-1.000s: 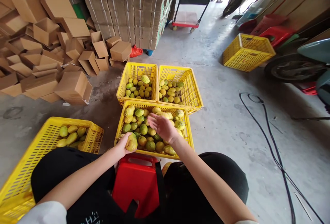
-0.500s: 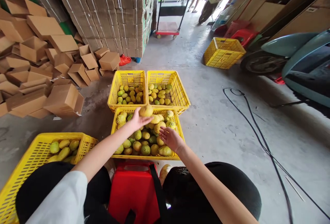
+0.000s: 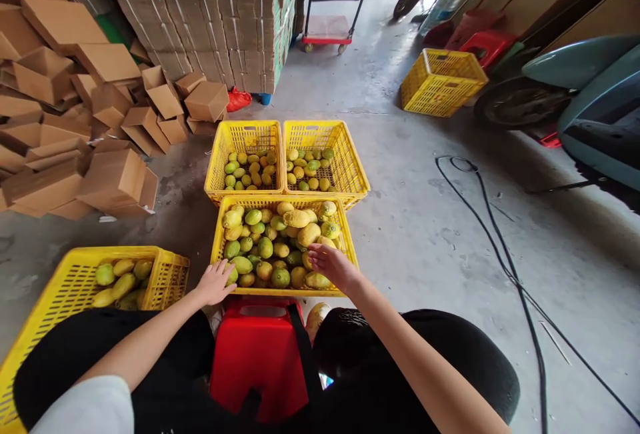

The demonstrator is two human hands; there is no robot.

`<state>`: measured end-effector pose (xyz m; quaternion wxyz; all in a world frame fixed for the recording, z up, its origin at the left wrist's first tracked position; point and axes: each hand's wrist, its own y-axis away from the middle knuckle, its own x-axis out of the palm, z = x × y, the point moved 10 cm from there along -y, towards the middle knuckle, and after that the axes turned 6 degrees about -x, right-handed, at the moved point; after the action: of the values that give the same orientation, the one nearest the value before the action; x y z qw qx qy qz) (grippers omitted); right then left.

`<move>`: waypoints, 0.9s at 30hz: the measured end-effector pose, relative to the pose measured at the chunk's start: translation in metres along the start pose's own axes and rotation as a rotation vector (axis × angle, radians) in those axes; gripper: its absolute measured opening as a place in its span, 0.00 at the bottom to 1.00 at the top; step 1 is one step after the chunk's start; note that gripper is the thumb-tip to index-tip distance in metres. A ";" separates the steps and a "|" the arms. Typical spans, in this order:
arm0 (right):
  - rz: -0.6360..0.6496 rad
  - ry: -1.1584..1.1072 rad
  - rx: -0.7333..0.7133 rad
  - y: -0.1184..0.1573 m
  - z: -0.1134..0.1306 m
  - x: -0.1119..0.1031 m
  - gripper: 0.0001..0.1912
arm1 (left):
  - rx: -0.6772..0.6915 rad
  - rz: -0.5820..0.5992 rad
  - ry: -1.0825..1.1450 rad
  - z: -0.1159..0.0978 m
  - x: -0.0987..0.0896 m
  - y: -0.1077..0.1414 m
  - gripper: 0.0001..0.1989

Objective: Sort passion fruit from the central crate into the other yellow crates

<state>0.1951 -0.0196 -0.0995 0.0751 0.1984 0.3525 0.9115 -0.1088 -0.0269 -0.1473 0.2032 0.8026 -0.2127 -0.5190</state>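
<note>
A yellow crate point(image 3: 349, 237) in front of me is full of green and yellow papayas point(image 3: 265, 247). My left hand point(image 3: 216, 282) is at its front left corner, fingers spread over the rim and nearest a green papaya point(image 3: 231, 274). It holds nothing. Above the right part of the same crate is my right hand point(image 3: 334, 266), fingers stretched out beside the yellow papayas there, with nothing in its grasp. Behind stand two more crates side by side, a left one point(image 3: 213, 167) and a right one point(image 3: 353, 167), each with smaller fruit in the bottom.
Another yellow crate point(image 3: 65, 287) with papayas stands by my left knee. A red stool point(image 3: 257, 361) is between my legs. Cardboard boxes point(image 3: 110, 181) lie heaped at left. A cart point(image 3: 327, 29), a yellow crate point(image 3: 443, 84), a scooter point(image 3: 600, 107) and a black cable point(image 3: 500, 261) are farther off.
My left hand held a yellow papaya over the near crate; now it is without it and has come back to the front left corner. My right hand stays nearly in place. The view tilts down.
</note>
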 end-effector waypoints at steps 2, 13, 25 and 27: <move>-0.008 0.066 -0.022 -0.001 0.000 -0.006 0.06 | 0.006 -0.048 -0.247 0.007 0.011 0.005 0.31; -0.264 0.698 -0.168 -0.017 -0.019 -0.080 0.18 | 0.039 -0.353 -0.314 0.022 0.025 0.006 0.26; -0.774 1.283 -0.180 -0.031 -0.041 -0.162 0.27 | 0.080 -0.376 -0.168 0.024 0.017 -0.008 0.21; -0.807 1.271 -0.202 -0.031 -0.044 -0.163 0.24 | 0.004 -0.392 -0.145 0.026 0.016 -0.009 0.18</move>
<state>0.3254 -0.0690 -0.2000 0.2030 -0.5173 0.2880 0.7799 -0.1256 -0.0313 -0.1741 0.0811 0.7895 -0.0675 -0.6046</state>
